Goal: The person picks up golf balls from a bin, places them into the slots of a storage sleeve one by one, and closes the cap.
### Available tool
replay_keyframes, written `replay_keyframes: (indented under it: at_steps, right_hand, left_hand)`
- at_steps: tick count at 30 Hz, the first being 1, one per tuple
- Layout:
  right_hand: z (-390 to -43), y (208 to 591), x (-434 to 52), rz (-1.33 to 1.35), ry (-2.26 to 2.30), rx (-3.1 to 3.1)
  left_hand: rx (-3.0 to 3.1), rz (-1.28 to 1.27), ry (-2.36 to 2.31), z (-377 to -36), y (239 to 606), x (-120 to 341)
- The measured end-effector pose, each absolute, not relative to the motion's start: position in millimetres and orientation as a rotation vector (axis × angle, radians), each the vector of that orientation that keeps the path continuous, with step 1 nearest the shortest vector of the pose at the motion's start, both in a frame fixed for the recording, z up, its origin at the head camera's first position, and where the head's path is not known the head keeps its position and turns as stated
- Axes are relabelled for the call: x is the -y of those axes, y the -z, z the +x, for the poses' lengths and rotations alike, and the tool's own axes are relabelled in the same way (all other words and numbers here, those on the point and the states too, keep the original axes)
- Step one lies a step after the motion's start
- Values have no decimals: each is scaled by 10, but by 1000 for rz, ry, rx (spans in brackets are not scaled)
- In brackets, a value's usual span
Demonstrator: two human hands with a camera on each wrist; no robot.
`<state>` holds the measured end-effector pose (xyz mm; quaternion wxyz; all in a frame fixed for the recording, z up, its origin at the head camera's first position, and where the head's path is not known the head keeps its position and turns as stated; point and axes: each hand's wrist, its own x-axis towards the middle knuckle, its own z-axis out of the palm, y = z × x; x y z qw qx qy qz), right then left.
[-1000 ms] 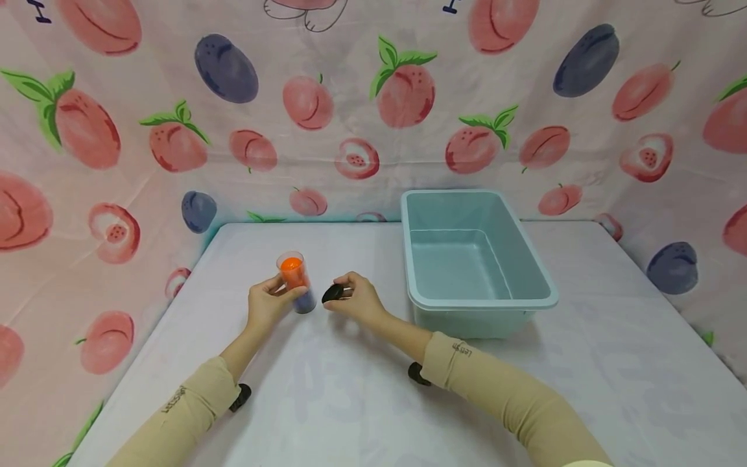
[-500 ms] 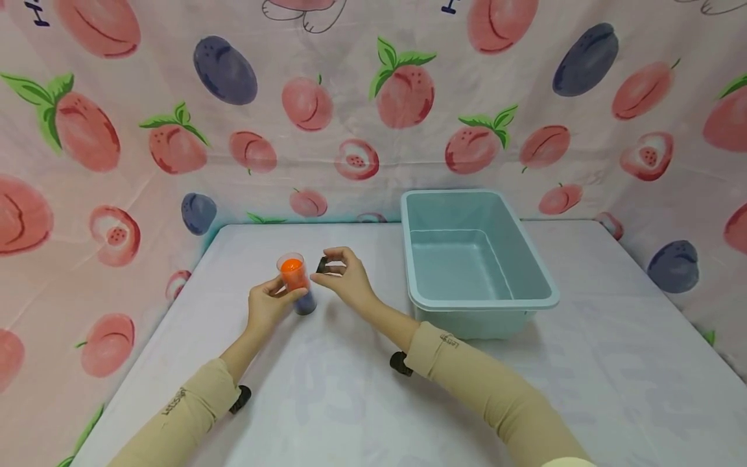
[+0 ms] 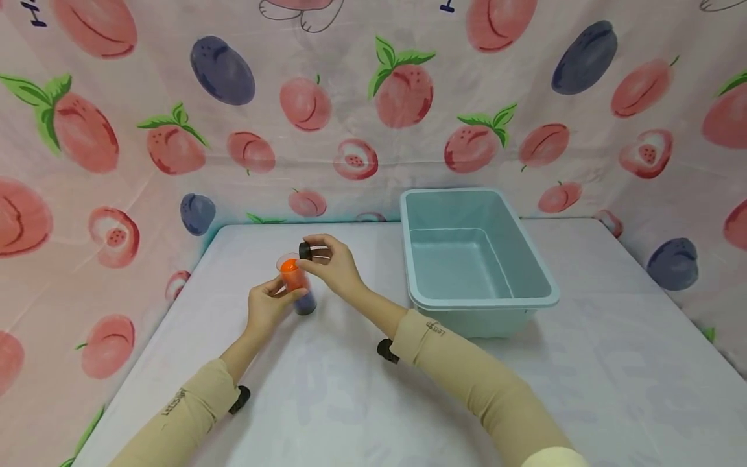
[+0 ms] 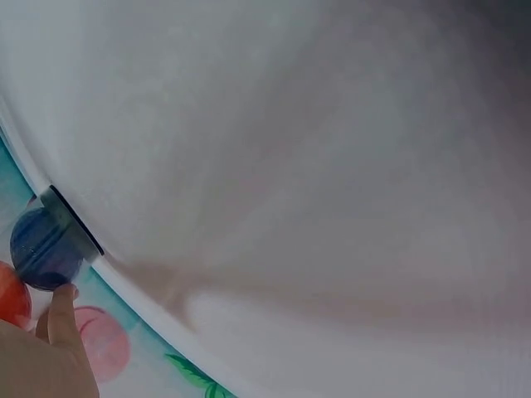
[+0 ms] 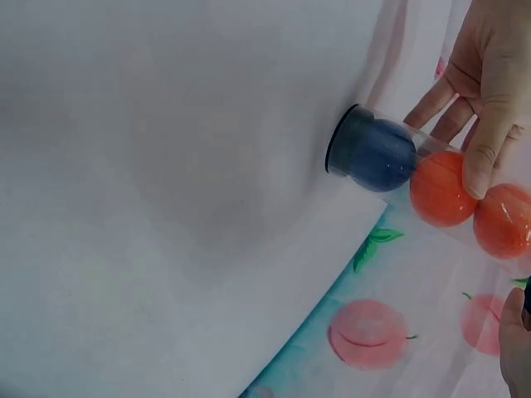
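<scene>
Upright on the table, a clear tube (image 3: pixel 303 299) with a black base is gripped between the fingers and thumb of my left hand (image 3: pixel 267 310). The right wrist view shows a dark blue ball (image 5: pixel 383 156) at its bottom, with an orange ball (image 5: pixel 441 189) and another orange ball (image 5: pixel 504 220) above. My right hand (image 3: pixel 340 264) pinches a small black cap (image 3: pixel 305 251) at the tube's open top, slightly above and right of the rim. Whether the cap touches the rim I cannot tell. In the left wrist view, my left fingers (image 4: pixel 62 319) lie beside the blue ball.
A pale blue-green plastic bin (image 3: pixel 484 303) stands right of my right hand. White cloth covers the table (image 3: pixel 327 402). A fruit-print curtain (image 3: pixel 362 97) hangs behind and along the sides. Each wrist carries a small black camera (image 3: pixel 388 351).
My right hand has moved up and left, bringing the black cap from beside the tube to its top and turning it on the way. My left hand and the tube have stayed put.
</scene>
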<state>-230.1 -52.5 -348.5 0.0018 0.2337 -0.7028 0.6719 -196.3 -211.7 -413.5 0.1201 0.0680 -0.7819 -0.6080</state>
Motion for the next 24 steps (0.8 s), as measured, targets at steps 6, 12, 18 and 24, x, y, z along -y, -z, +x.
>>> replay_keyframes:
  at_steps: [6,12,18,24]
  right_hand:
    - [-2328,3396,621,834,-1964,2317]
    - [-2363,3301,674,1044,-1572,2475]
    - [-2415,3194,693,1185,-1156,2645]
    - [-2457,3069,740,1265,-876,2788]
  left_hand:
    - [2294,197,1764,-1960,4123,2132]
    - [2289,198,1788,-1969,4120,2114]
    - [2263,163,1807,-1956,4125,2111]
    - [2275,144,1796,-1944,4124,2124]
